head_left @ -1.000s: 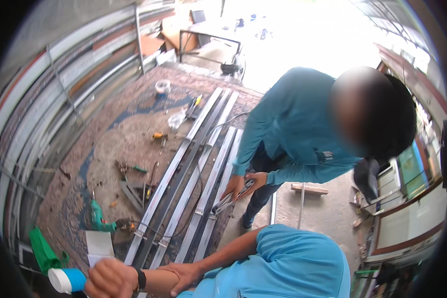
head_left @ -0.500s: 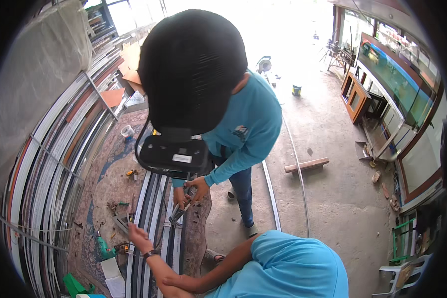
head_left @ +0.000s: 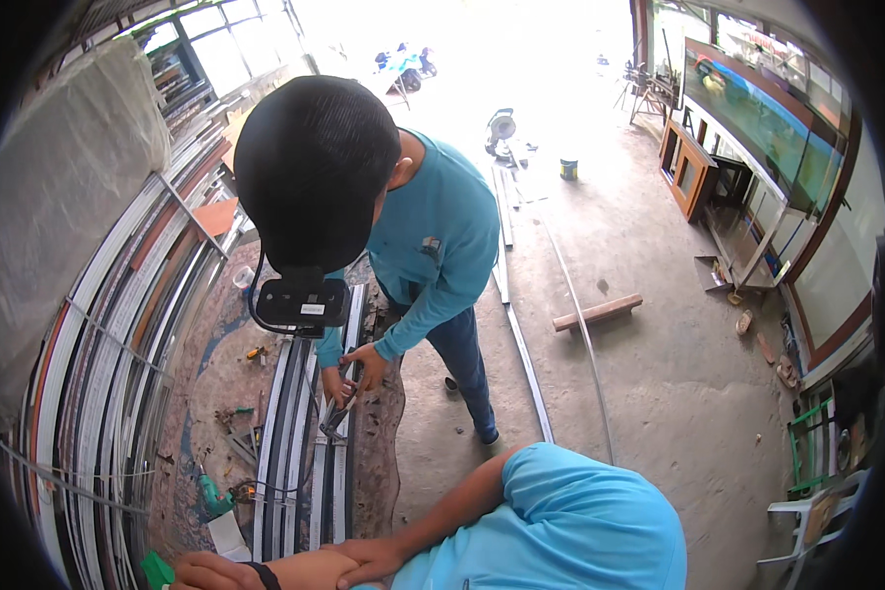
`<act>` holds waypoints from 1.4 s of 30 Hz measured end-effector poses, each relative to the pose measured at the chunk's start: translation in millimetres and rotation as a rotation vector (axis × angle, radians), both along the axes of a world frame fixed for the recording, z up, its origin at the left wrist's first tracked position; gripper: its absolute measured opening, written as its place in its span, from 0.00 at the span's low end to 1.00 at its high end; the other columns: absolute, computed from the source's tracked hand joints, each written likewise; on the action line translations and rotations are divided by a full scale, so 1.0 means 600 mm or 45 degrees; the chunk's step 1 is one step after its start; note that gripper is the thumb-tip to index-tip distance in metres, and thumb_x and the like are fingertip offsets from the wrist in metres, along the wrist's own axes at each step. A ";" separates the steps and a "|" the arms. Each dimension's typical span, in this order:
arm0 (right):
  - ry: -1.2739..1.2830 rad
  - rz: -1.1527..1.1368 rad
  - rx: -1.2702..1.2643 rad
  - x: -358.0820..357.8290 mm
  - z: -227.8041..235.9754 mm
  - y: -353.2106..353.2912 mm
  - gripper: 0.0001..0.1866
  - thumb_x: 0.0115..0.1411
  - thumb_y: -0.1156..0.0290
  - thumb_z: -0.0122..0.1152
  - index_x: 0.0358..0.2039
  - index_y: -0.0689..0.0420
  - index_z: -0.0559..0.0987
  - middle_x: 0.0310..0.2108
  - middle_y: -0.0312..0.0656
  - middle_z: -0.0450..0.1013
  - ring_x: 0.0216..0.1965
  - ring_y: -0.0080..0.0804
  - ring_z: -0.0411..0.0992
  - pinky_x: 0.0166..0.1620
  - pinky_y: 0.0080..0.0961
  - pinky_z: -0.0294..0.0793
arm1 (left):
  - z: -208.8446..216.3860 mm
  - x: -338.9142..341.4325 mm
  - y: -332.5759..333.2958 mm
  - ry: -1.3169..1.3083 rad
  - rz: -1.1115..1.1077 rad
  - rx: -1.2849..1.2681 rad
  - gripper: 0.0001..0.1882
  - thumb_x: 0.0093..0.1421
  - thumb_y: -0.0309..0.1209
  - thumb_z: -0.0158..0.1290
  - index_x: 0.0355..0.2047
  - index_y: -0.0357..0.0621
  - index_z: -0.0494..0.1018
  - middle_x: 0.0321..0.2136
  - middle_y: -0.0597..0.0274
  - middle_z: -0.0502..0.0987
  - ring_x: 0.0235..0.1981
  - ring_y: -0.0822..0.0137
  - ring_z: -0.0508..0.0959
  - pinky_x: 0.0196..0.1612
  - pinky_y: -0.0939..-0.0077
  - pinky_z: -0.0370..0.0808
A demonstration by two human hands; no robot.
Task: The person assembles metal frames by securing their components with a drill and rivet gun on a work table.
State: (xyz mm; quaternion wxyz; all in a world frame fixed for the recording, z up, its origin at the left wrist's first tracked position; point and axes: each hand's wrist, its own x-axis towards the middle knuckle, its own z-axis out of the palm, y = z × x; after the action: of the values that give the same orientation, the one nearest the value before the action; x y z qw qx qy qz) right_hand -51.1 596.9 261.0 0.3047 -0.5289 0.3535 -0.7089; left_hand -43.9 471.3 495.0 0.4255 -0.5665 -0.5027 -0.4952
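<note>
Low in the view, my right hand (head_left: 372, 562) wraps round my bare left forearm (head_left: 310, 568). My left hand (head_left: 209, 570), with a black band at its wrist, is at the lower left edge. Its fingers look curled, with no object showing in them, though the tips are partly cut off. Across from me a co-worker in a black cap and teal shirt (head_left: 442, 231) bends down. Both the co-worker's hands (head_left: 349, 374) are on a dark hand tool (head_left: 334, 421) over long metal profiles (head_left: 320, 492). A black box-shaped device (head_left: 303, 303) hangs at the cap's front.
A green power drill (head_left: 214, 497) and small tools lie on the worn rug (head_left: 192, 433). Racked long profiles (head_left: 108, 393) line the left. On the concrete floor are a wooden block (head_left: 597, 313), a thin rod (head_left: 572, 295) and a bucket (head_left: 568, 169). A white chair (head_left: 814, 516) stands lower right.
My left hand has dropped from above the profiles to the lower left edge. The co-worker's head appears farther away and lower left. The co-worker's hands stay at the tool.
</note>
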 end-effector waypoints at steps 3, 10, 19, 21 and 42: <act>0.161 -0.084 0.062 -0.007 0.013 -0.004 0.37 0.70 0.45 0.55 0.62 0.68 0.65 0.58 0.57 0.69 0.58 0.49 0.71 0.61 0.37 0.69 | 0.022 -0.002 0.014 -0.041 -0.029 -0.272 0.25 0.69 0.45 0.58 0.57 0.39 0.73 0.25 0.62 0.72 0.21 0.70 0.65 0.23 0.73 0.68; 0.713 0.053 0.250 0.013 0.055 -0.065 0.44 0.67 0.39 0.58 0.66 0.67 0.63 0.61 0.58 0.68 0.64 0.58 0.65 0.65 0.48 0.63 | -0.011 0.032 -0.034 -0.639 0.034 -0.383 0.40 0.52 0.51 0.74 0.55 0.38 0.69 0.36 0.53 0.77 0.34 0.60 0.80 0.31 0.73 0.82; 0.063 -0.348 -0.191 0.072 0.094 -0.181 0.21 0.76 0.54 0.50 0.42 0.63 0.76 0.33 0.39 0.75 0.37 0.24 0.72 0.41 0.26 0.73 | -0.116 0.083 -0.093 -1.096 -0.033 0.211 0.36 0.61 0.51 0.66 0.51 0.29 0.68 0.32 0.48 0.78 0.27 0.62 0.79 0.31 0.72 0.81; 0.008 -0.388 -0.178 0.086 0.088 -0.196 0.22 0.76 0.53 0.49 0.41 0.63 0.76 0.32 0.38 0.74 0.35 0.23 0.71 0.39 0.25 0.72 | -0.122 0.088 -0.107 -1.129 0.057 0.370 0.31 0.63 0.51 0.64 0.49 0.35 0.70 0.27 0.59 0.75 0.25 0.70 0.76 0.30 0.79 0.76; -0.088 -0.703 -0.290 0.155 0.094 -0.235 0.17 0.72 0.58 0.60 0.35 0.61 0.78 0.30 0.35 0.71 0.36 0.21 0.70 0.39 0.25 0.69 | -0.147 0.115 -0.175 -1.136 -0.864 0.235 0.23 0.68 0.43 0.61 0.46 0.36 0.66 0.25 0.59 0.74 0.23 0.66 0.78 0.27 0.75 0.80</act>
State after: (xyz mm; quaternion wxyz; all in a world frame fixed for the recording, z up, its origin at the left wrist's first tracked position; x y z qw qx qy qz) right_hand 41.8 455.9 317.7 0.0507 -0.4192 0.3917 -0.8175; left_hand 24.8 366.5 406.9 0.0366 -0.3927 -0.3782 -0.8375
